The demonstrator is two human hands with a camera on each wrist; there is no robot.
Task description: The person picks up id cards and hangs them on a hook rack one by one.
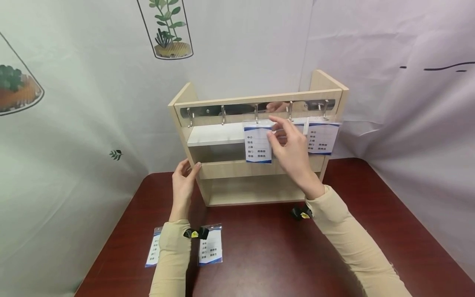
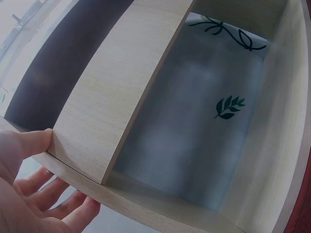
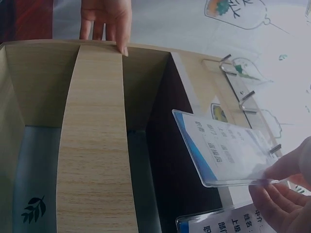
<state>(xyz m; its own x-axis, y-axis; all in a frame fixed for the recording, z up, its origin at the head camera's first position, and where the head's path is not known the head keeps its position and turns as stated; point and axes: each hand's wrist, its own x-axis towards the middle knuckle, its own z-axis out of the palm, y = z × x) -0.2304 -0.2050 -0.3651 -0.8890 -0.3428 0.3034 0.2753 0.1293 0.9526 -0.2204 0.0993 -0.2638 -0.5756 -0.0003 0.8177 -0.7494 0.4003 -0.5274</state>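
A wooden desktop shelf [image 1: 259, 169] stands on the table, a metal strip of several hooks [image 1: 223, 114] along its upper front. My right hand [image 1: 291, 150] pinches the edge of a clear-sleeved name badge [image 1: 257, 144], whose top is at the middle hook [image 3: 275, 148]. Another badge [image 1: 323, 138] hangs at the far right hook. One more, mostly hidden behind my right hand, is between them, its corner [image 3: 228, 221] showing in the right wrist view. My left hand [image 1: 183, 181] holds the shelf's left side panel, thumb [image 2: 36, 142] at the front edge and fingers outside.
Two more badges lie on the dark red table [image 1: 259, 255]: one [image 1: 153, 249] partly under my left sleeve, the other [image 1: 210, 247] beside that forearm. A pale printed curtain [image 1: 241, 49] hangs behind the shelf. The two left hooks hold no badge.
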